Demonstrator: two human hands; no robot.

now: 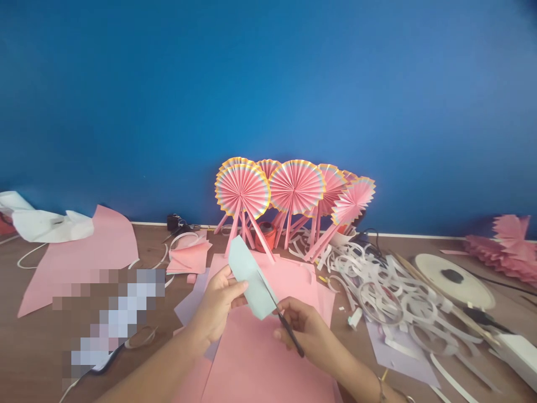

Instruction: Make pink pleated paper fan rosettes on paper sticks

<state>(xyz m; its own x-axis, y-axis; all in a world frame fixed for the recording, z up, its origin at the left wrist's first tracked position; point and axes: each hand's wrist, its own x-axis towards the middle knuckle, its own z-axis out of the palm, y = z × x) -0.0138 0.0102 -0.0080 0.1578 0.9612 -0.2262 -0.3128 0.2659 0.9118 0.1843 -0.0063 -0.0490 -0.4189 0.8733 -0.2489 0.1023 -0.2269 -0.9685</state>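
Observation:
My left hand point(222, 299) pinches the left edge of a pale blue piece of paper point(254, 285) between thumb and fingers, above the pink sheets. Dark-handled scissors point(290, 334) are in my right hand point(304, 330), at the paper's lower right. Their thin blades lie along the right side of the paper, pointing up and left. Below both hands, large pink sheets point(255, 358) lie stacked on the brown table point(352, 358), with a lilac sheet point(188, 302) partly under them.
Pink pleated paper fans point(296, 187) stand at the blue wall. Curled white paper strips point(390, 296) heap on the right, beside a round pale lid point(436, 274). Folded pink paper point(188, 254) and a large pink sheet point(90, 252) lie left; a blurred-out object point(121, 319) sits lower left.

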